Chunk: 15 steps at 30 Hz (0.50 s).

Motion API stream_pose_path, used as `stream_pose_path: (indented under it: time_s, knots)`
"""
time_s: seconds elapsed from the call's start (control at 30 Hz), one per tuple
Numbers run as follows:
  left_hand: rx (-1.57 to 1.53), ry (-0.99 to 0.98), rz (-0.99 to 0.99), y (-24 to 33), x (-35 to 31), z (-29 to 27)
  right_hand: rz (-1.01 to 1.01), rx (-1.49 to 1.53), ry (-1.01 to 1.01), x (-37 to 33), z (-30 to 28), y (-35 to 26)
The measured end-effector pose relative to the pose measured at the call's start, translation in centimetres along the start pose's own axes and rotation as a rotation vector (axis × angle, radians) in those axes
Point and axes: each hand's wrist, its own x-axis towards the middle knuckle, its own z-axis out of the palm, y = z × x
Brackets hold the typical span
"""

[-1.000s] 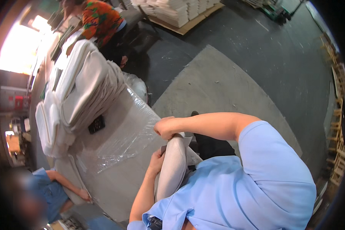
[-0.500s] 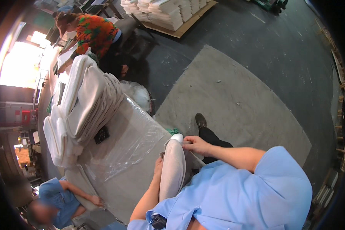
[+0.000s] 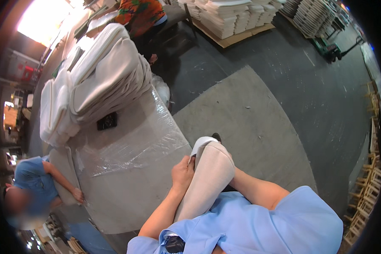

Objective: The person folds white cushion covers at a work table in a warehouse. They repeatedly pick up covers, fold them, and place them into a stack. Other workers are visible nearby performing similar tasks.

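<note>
Grey cushion (image 3: 211,173): one, held before blue shirt (image 3: 279,224). Left hand (image 3: 183,172): fingers gripped cushion's left edge. Right hand: hidden behind cushion; fingers could not be told.

left hand (image 3: 182,172) grips beige cushion (image 3: 211,174) | right hand hidden behind it

Cushion (image 3: 211,169) pale beige; shirt (image 3: 279,224) light blue; co-worker's top (image 3: 139,16) orange-green patterned.

One head-worn fisheye looks down from close above the blue shirt (image 3: 266,224) toward the table (image 3: 118,197).
</note>
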Motion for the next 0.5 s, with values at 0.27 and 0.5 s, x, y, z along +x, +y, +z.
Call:
stream_pose_path:
  time_s: [0.27,0.5]
  knots:
    - [0.031,0.027,0.008,1.9,-0.1,0.6,0.494,0.361,-0.019,0.6,-0.9,-0.6]
    - [0.073,-0.003,0.008,1.5,1.9,2.2,0.496,0.284,0.025,1.7,-3.1,0.6]
